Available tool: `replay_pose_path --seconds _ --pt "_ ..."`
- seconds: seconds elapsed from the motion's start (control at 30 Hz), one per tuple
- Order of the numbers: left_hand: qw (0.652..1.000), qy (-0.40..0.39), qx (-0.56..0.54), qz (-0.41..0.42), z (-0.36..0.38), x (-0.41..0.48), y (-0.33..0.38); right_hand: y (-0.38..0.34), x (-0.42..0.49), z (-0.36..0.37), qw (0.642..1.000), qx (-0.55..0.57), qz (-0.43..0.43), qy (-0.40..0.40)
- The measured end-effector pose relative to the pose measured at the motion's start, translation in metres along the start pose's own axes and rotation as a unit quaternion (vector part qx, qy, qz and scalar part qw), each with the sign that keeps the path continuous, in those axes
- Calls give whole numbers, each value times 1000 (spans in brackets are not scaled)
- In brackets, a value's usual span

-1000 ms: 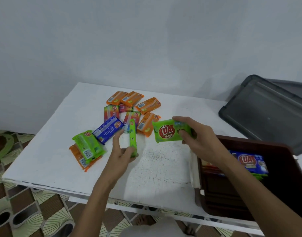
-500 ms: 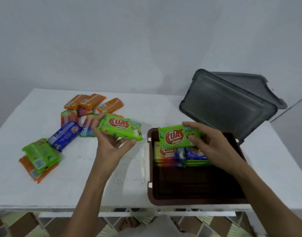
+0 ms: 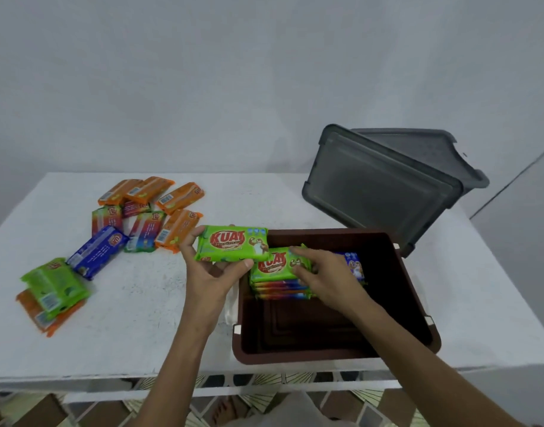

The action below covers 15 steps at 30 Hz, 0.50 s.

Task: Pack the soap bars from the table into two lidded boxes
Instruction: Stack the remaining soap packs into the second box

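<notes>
Left hand is holding a green wrapped soap bar with red letters. Its thumb is pressing on the bar's near edge and its fingers are curling round the left end. This bar is hanging in the air, face up, just over the far left corner of the dark brown plastic box.

Right hand is reaching into the box and gripping a second green soap bar at its right end. That bar is lying flat on top of a stack of wrapped soap bars, which is sitting by the box's left wall. The two green bars are right beside each other, and the left one is covering a corner of the other. A blue wrapped soap bar is peeking out to the right of the right hand, also inside the box.

The box is sitting on the near right part of a white table. Loose bars are lying on the table's left side. Some orange wrapped bars are lying at the far side, and one of them is just left of the left hand's fingers. A dark blue wrapped bar is lying nearer. A green bar is lying on an orange one by the left edge.

A dark grey plastic lid is leaning behind the box on the far right, with another grey plastic piece behind it.
</notes>
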<state>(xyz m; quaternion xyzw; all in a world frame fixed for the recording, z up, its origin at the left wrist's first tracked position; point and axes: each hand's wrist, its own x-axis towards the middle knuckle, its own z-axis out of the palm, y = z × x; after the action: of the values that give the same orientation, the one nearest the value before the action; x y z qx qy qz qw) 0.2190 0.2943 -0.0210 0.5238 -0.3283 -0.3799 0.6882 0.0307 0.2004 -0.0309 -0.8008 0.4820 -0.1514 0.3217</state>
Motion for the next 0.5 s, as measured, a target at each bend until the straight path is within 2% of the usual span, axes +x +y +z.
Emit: replay_pose_path --seconds 0.17,0.23,0.3,0.37,0.4,0.47,0.5 --pt "1000 2 30 -2 4 -2 1 -5 0 9 995 -96 -26 21" --pt "999 -6 41 -4 5 -2 2 -6 -2 6 991 -110 -38 66" --pt "998 -14 56 4 7 -2 6 -12 -4 1 988 -63 -62 124" --pt "996 -33 86 21 13 -2 11 -21 -4 -7 988 112 -46 93" --pt "994 -44 100 27 16 -3 14 -28 -5 -13 970 240 -26 41" --pt "990 -68 118 38 24 -4 20 -38 -10 -25 872 487 11 -48" --pt "987 -79 131 44 27 -4 21 -39 -13 -30 829 555 18 -70"
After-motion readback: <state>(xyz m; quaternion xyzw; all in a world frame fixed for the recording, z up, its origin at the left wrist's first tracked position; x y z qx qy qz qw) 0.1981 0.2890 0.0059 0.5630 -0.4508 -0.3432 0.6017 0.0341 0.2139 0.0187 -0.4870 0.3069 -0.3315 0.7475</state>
